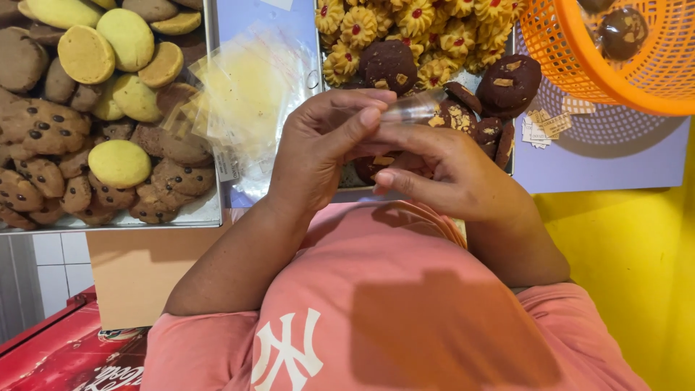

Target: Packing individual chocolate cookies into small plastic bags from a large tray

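Clearly, in the head view, both hands meet in front of the pink shirt [391,304], just below the metal tray [510,168] of dark and flower-shaped cookies. The left hand [318,156] has its fingers bent close together, and its thumb and first finger pinch one end of a small clear plastic bag [414,108]. The right hand [449,174] is just beside it, touching it, with the fingers curled narrow; the bag comes out above these fingers and points toward the tray. How the right fingertips grip the bag I cannot tell, because the left hand covers that place.

The bag is held above the near edge of the tray, over the dark cookies with nut pieces [463,119]. At the far side of this tray lie the yellow flower cookies with red centres [405,22]. Left of the tray is a pile of empty clear bags [250,101], and further left a second tray [213,87] holds round yellow cookies and brown chip cookies. Right of the first tray, an orange basket [579,51] holds wrapped dark cookies, and small paper labels [543,127] lie just beside the tray.
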